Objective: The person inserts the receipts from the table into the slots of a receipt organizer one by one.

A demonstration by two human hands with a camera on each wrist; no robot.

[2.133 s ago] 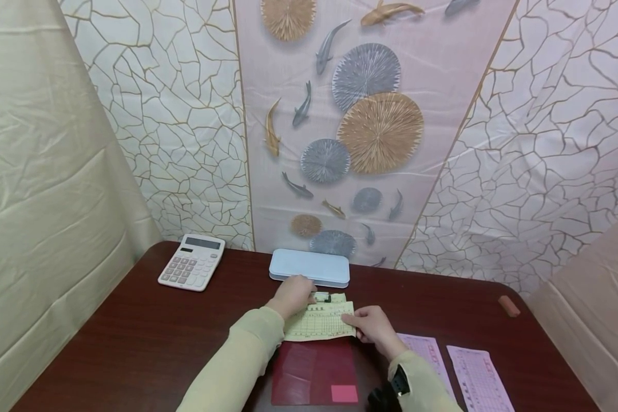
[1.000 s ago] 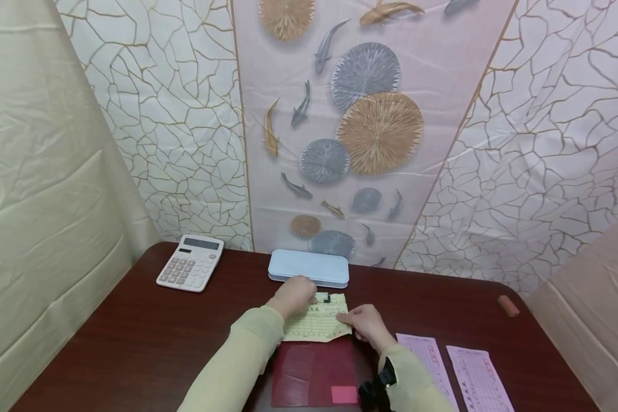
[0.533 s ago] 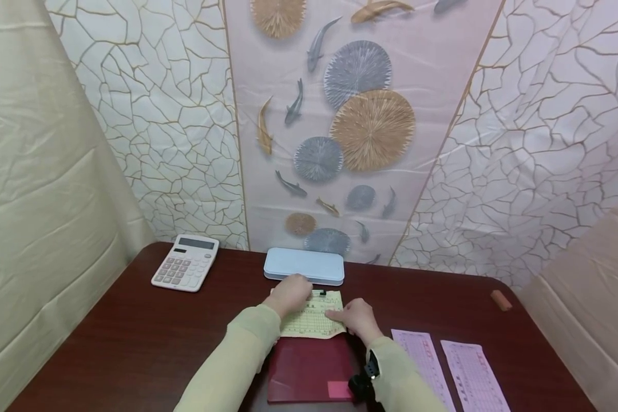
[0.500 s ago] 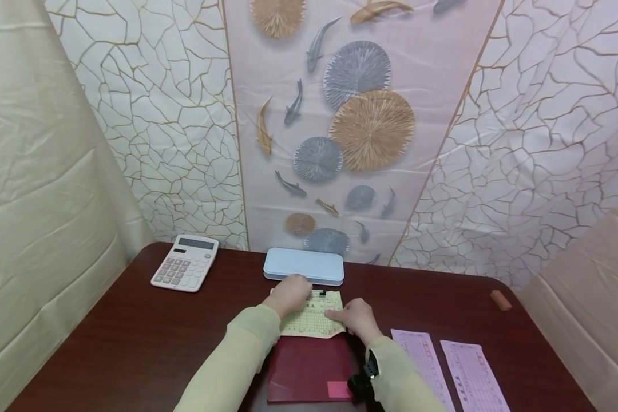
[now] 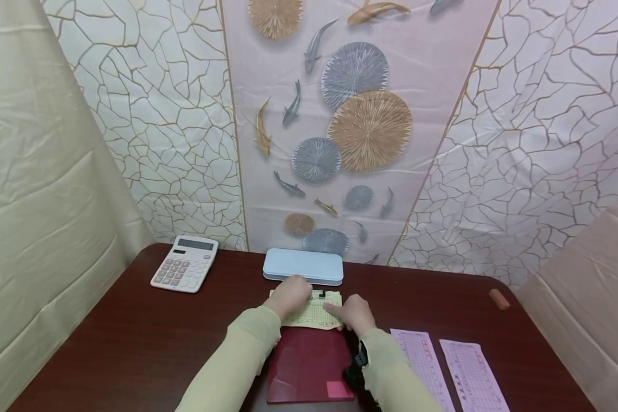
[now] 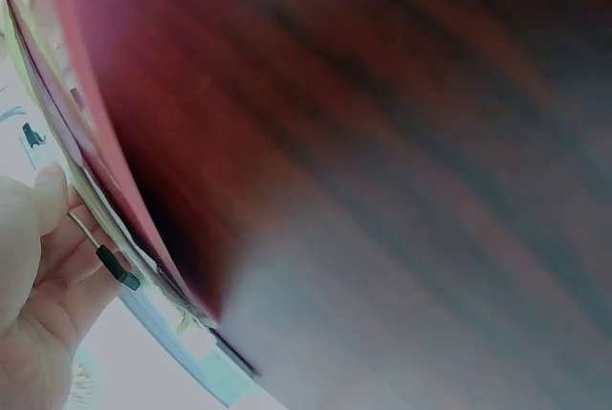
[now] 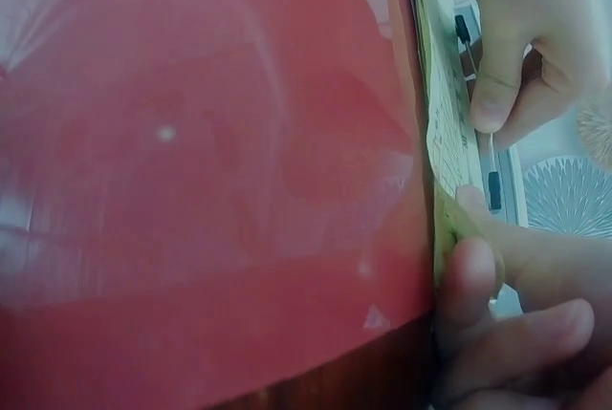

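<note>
A dark red clip folder lies on the table before me in the head view, with yellow printed forms at its far end. There, my left hand pinches the wire lever of the folder's metal clip, which has black tips. My right hand holds the forms by their right edge, thumb on top and fingers beneath, as the right wrist view shows. The paper bows up slightly at the near edge. The clip's mouth is hidden behind the left hand. A pink label marks the folder's near right corner.
Just beyond the folder sits a light blue case. A white calculator lies at the back left. Two strips of pink forms, a nearer one and an outer one, are on the right. A small reddish block is near the right edge.
The right hand has moved away from me and to the left, pushing the yellow forms farther toward the clip. The left hand has stayed on the clip. The head view has shifted slightly.
</note>
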